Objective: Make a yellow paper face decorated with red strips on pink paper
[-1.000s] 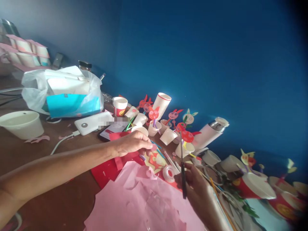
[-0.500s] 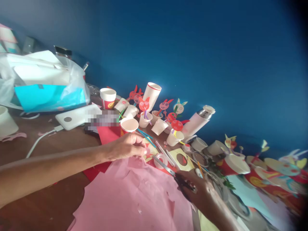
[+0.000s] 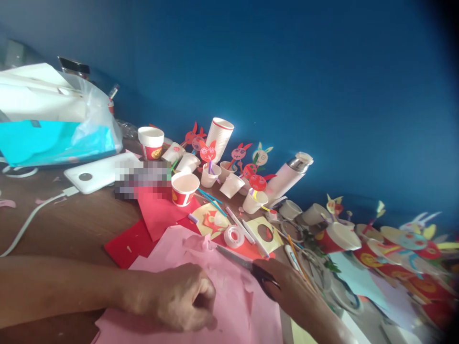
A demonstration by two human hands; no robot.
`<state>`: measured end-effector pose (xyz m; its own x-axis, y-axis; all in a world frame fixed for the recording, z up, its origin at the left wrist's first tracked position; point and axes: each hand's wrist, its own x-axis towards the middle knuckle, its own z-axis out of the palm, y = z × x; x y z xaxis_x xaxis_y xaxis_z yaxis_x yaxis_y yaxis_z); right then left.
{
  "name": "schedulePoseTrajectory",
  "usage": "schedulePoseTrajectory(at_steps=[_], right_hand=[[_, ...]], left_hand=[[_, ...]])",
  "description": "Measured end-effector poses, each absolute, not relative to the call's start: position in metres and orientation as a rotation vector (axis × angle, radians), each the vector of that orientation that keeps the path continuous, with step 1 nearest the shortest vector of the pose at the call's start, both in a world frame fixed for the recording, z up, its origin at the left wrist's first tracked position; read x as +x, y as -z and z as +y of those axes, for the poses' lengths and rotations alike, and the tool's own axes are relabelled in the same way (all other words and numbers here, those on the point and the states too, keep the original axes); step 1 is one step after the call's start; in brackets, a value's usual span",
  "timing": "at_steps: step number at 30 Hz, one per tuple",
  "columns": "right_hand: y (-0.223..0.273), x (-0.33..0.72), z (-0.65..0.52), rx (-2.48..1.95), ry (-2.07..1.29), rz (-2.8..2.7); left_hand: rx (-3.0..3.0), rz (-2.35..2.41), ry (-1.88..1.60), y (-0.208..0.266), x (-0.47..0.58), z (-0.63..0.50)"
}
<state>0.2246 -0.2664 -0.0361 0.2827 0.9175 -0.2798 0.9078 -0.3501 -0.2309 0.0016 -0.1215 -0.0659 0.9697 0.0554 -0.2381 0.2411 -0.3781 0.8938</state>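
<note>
My right hand (image 3: 292, 291) is wrapped round the dark handles of a pair of scissors (image 3: 234, 259). Their blades point left over the upper part of a large creased sheet of pink paper (image 3: 158, 274). Just beyond the blade tips, a curled scrap of pink paper (image 3: 206, 242) stands up. Over the sheet's left half, my left hand (image 3: 181, 298) is closed with its fingers curled in; whatever may be between the fingertips is hidden. Behind the sheet are a roll of clear tape (image 3: 234, 236) and yellow paper (image 3: 202, 213) with red scraps on it.
Red paper (image 3: 156, 210) and a red-and-white paper cup (image 3: 184, 188) lie beyond my left hand. Small cups with paper rabbit faces (image 3: 208, 152) stand along the blue wall, near a flask (image 3: 287, 179). A white power bank (image 3: 96, 174) with its cable is at left; more decorated cups (image 3: 340, 236) crowd the right.
My left hand has come down and nearer, from beside the paper cup to over the pink sheet, and its fingers have curled in. My right hand still grips the scissors. The view has shifted slightly.
</note>
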Motion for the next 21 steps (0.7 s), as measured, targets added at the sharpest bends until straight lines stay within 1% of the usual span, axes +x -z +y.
schedulePoseTrajectory(at_steps=[2, 5, 8, 10, 14, 18, 21], right_hand=[[0.042, 0.226, -0.269, -2.494, -0.534, -1.782], [0.049, 0.229, -0.272, -2.423, -0.490, -1.793], [0.051, 0.232, -0.271, -2.389, -0.469, -1.835], [0.050, 0.232, -0.268, -2.445, -0.441, -1.865], [0.049, 0.229, -0.263, -2.545, -0.333, -1.930], [0.056, 0.231, -0.264, -2.537, -0.179, -1.981], [0.062, 0.234, -0.268, -2.530, -0.129, -1.986]], left_hand=[[2.014, 0.188, 0.165, 0.061, 0.003, -0.114], [2.141, 0.174, 0.040, 0.036, 0.005, -0.093], [2.036, 0.330, -0.094, 0.008, 0.007, -0.068], [2.010, 0.324, -0.175, 0.000, 0.009, -0.054], [2.147, 0.241, -0.233, 0.011, 0.014, -0.042], [2.426, 0.058, -0.242, 0.037, 0.016, -0.042], [2.516, 0.023, -0.215, 0.049, 0.015, -0.044]])
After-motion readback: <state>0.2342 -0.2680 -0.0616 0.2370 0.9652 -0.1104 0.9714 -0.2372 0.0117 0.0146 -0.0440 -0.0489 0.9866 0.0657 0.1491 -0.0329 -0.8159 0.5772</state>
